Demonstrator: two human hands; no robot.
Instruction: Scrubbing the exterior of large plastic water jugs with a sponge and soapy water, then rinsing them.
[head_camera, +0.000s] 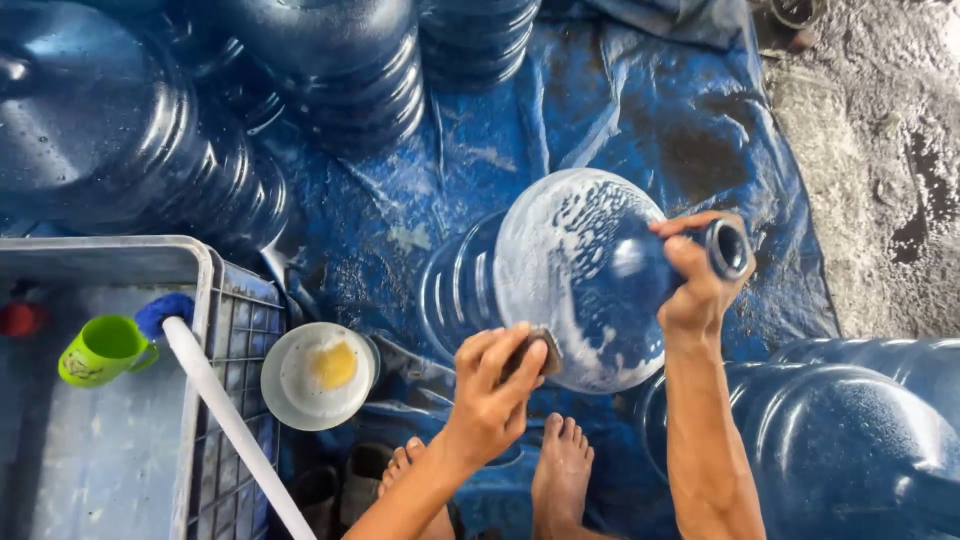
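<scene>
A wet blue tarp (640, 110) covers the ground, with many big water jugs around. The left hand (495, 385) pinches a small scrub pad (540, 352) against the soapy jug (580, 280), which lies tilted just above it. The right hand (700, 275) is closed around the jug neck (728, 248). I think firm pressure and slow turning by the neck clean best. Left of the left hand stands a white bowl (318, 375).

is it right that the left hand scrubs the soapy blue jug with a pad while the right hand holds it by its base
Not quite. In the head view the left hand does press a scrub pad against the soapy blue jug, but the right hand holds the jug at its neck, beside the open mouth, not by its base. The rest stands.
</scene>
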